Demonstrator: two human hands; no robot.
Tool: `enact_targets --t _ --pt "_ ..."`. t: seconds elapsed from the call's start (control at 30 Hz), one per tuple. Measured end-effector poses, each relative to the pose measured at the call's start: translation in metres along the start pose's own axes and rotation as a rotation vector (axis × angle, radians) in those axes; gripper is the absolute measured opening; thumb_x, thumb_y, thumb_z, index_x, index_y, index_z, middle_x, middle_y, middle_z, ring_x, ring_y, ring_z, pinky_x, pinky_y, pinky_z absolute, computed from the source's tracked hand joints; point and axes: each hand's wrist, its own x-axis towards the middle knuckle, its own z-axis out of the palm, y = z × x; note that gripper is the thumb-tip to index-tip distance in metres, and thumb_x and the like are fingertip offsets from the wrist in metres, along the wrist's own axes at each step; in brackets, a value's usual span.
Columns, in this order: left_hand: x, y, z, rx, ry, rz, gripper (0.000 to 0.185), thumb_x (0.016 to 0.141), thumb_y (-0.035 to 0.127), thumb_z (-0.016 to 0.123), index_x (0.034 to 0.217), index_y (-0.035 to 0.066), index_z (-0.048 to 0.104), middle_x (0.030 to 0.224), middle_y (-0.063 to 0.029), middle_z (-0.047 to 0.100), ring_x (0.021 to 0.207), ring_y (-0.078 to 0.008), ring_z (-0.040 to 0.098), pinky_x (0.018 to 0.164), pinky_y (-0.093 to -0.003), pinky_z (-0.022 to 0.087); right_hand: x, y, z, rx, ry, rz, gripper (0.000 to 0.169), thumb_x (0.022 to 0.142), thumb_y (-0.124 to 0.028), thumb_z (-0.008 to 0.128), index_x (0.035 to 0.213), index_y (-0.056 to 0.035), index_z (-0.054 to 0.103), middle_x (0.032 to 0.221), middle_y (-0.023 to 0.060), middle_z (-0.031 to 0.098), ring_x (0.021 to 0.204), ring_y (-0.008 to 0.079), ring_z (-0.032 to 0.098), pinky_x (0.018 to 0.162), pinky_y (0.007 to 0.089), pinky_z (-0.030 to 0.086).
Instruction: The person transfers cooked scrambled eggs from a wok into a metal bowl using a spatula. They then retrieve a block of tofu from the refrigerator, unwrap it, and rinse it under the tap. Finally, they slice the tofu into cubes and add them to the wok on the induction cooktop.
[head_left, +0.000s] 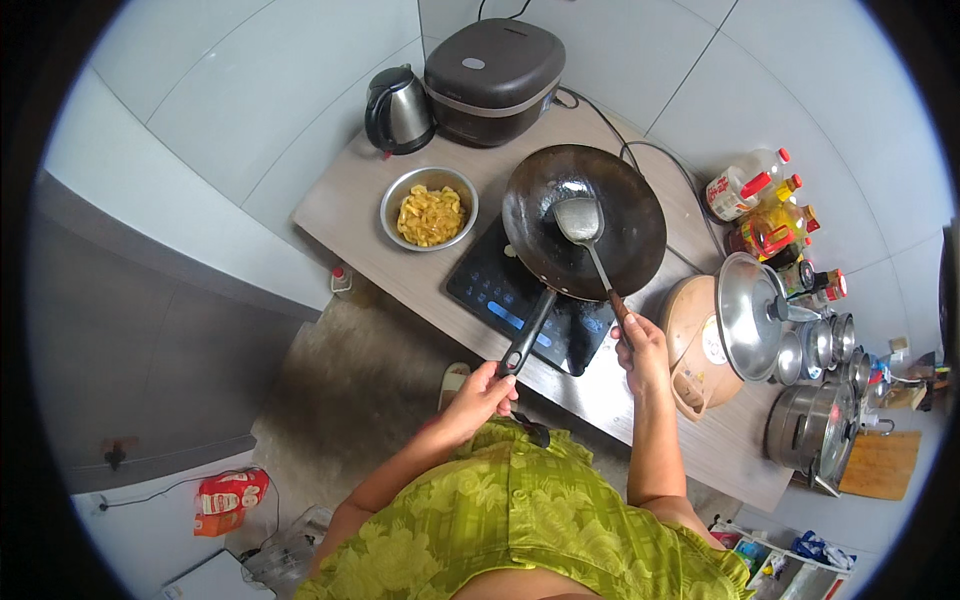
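Note:
My left hand (481, 394) grips the end of the black handle of a dark wok (536, 199). The wok sits over a black induction cooktop (487, 289) and is tilted, its inside oily and holding no visible food. In my right hand (643, 352) is the wooden handle of a metal wok spatula (580, 220), whose blade rests against the inside of the wok. Left of the wok stands a steel bowl (389, 231) with cooked yellow food pieces (430, 216) in it.
Behind are an electric kettle (401, 109) and a dark rice cooker (495, 75). To the right, a round wooden board (686, 319) stands near a steel lid (742, 322), several sauce bottles (772, 214), steel bowls (787, 358) and a lidded pot (799, 424). A cable (686, 184) runs behind the wok.

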Motion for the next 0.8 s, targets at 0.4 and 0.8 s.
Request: enact_targets --t 0.4,0.8 --pt "-0.057 -0.063 0.014 -0.012 0.095 -0.011 0.025 0.101 0.020 0.051 0.120 0.005 0.053 0.091 -0.0039 0.059 0.073 -0.0087 0.055 0.068 -0.0245 0.049 0.025 -0.003 -0.013 0.085 -0.007 -0.010 0.033 0.095 -0.030 0.057 0.120 -0.0079 0.062 0.081 0.0038 0.064 0.053 0.0075 0.047 0.041 0.0183 0.032" --pt "-0.194 -0.151 -0.028 -0.096 0.418 0.363 0.027 0.099 0.026 0.055 0.115 0.004 0.053 0.089 -0.0053 0.060 0.070 -0.0100 0.058 0.062 -0.0269 0.051 -0.066 0.022 0.081 -0.982 -0.152 -1.287 0.030 0.096 -0.009 0.057 0.124 0.0018 0.056 0.120 0.0163 0.061 0.110 0.0258 0.058 0.095 0.0334 0.047"
